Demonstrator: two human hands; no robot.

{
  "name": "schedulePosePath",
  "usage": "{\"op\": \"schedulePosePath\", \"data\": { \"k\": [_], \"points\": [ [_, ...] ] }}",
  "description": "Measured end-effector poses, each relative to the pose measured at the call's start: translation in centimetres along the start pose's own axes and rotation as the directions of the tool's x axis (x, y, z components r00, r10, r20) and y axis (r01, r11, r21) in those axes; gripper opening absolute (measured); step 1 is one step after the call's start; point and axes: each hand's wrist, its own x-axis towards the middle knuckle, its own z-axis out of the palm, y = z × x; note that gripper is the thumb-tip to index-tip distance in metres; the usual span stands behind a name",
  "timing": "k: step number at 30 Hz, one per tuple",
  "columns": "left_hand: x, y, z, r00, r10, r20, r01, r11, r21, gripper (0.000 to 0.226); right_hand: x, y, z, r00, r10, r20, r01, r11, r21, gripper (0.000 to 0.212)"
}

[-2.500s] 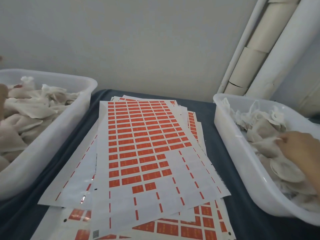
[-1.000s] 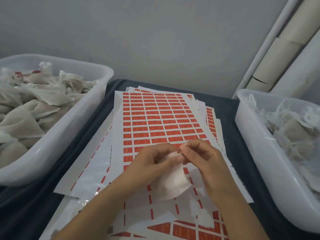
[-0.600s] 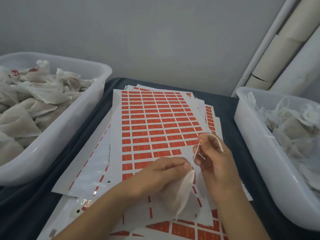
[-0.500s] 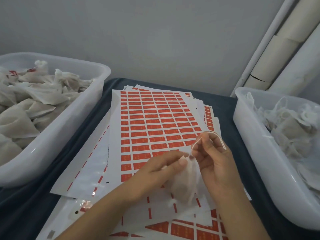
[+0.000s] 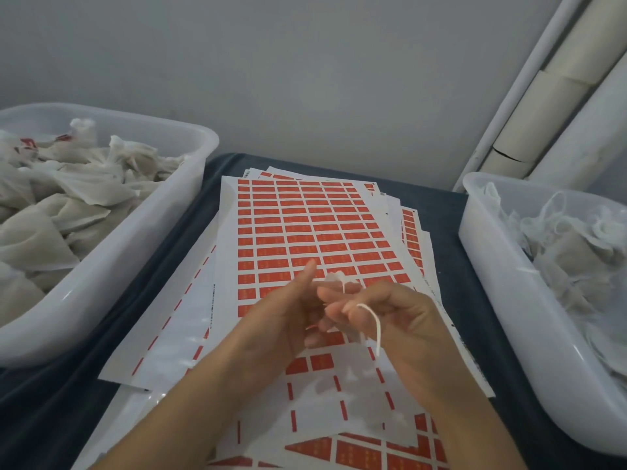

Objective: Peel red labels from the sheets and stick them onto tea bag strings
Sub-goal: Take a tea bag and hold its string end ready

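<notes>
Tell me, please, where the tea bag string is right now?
In the head view, the white string hangs in a loop from the right hand, centre frame, beside the left hand, above the top label sheet.

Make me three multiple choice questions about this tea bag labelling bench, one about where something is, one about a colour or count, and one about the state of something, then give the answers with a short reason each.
1. Where does the top label sheet lie?
A. Inside the left tub
B. On the dark table between the two tubs
C. Leaning on the wall

2. What colour are the labels on that sheet?
A. Blue
B. Green
C. Red

3. What is the right hand doing?
A. Pinching a white string
B. Lying flat on the table
C. Reaching into the right tub

Answers:
1. B: the sheet sits on the table with the left tub and the right tub either side.
2. C: the rows of labels are red.
3. A: its fingers hold the white string over the sheets, next to the left hand.
</notes>
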Motion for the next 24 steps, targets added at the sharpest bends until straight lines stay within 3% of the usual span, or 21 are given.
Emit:
{"op": "schedulePosePath", "data": {
  "k": [5, 8, 11, 13, 15, 17, 20, 24],
  "points": [
    [-0.6, 0.2, 0.1, 0.992, -0.122, 0.027, 0.125, 0.949, -0.291, 0.027, -0.1, 0.5, 0.2, 0.995, 0.040, 0.093, -0.042, 0.999, 0.021, 0.013],
    [-0.6, 0.3, -0.3, 0.993, -0.100, -0.060, 0.069, 0.921, -0.383, 0.014, -0.1, 0.9, 0.7, 0.981, 0.039, 0.190, -0.045, 0.999, 0.028, 0.014],
    [-0.7, 0.7, -1.0, 0.997, -0.048, -0.055, 0.029, 0.953, -0.301, 0.018, -0.1, 0.7, 0.7, 0.987, 0.039, 0.153, -0.047, 0.997, 0.053, 0.012],
    [-0.8, 1.1, -1.1, 0.999, -0.040, -0.029, 0.033, 0.978, -0.205, 0.023, 0.0, 0.7, 0.3, 0.996, 0.083, -0.030, -0.082, 0.995, 0.053, 0.008],
    [-0.9, 1.3, -1.1, 0.998, -0.058, 0.011, 0.059, 0.994, -0.090, 0.029, 0.1, 1.4, -0.3, 0.950, 0.155, -0.269, -0.153, 0.988, 0.031, 0.016],
    [-1.0, 1.3, -0.8, 0.992, -0.114, 0.056, 0.113, 0.993, 0.015, 0.030, 0.1, 1.7, -0.1, 0.923, 0.140, -0.359, -0.184, 0.979, -0.092, 0.025],
    [-1.0, 1.1, 0.0, 0.972, -0.225, 0.064, 0.201, 0.942, 0.270, 0.039, 0.1, 2.3, 0.9, 0.967, 0.093, -0.236, -0.123, 0.986, -0.113, 0.023],
    [-1.1, 1.2, 0.0, 0.959, -0.258, 0.118, 0.180, 0.876, 0.448, 0.015, 0.0, 2.8, 1.7, 0.987, 0.069, -0.142, -0.092, 0.983, -0.162, 0.016]
  ]
}}
